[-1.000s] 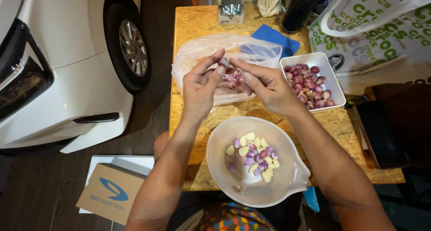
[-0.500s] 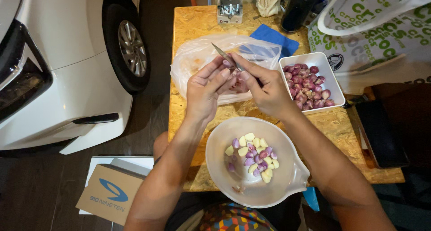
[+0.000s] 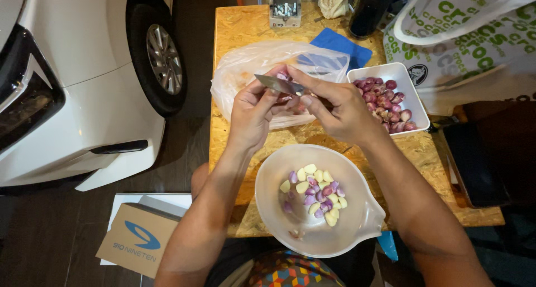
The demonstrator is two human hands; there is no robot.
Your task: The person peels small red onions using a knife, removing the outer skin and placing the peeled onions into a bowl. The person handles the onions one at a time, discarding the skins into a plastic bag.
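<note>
My left hand (image 3: 252, 113) pinches a small purple shallot (image 3: 283, 75) at its fingertips, over a clear plastic bag (image 3: 245, 72) of peelings. In my right hand (image 3: 341, 113) is a small knife (image 3: 275, 84); its blade points left and lies across my left fingers, against the shallot. Below my hands stands a white bowl (image 3: 269, 211) holding peeled shallots and pale garlic cloves (image 3: 314, 195). A white square tray (image 3: 417, 100) of unpeeled shallots sits to the right of my right hand.
The chipboard table (image 3: 240, 27) also carries a blue cloth (image 3: 341, 44), a dark bottle (image 3: 368, 8) and a small box (image 3: 285, 10). A white printed tote bag (image 3: 469, 36) hangs at the right. A white car (image 3: 84, 80) stands close on the left, a cardboard box (image 3: 137, 237) on the floor.
The knife blade, raised and pointing up-left half a second ago, has dropped to lie nearly level across my left fingers. Both hands stay over the bag.
</note>
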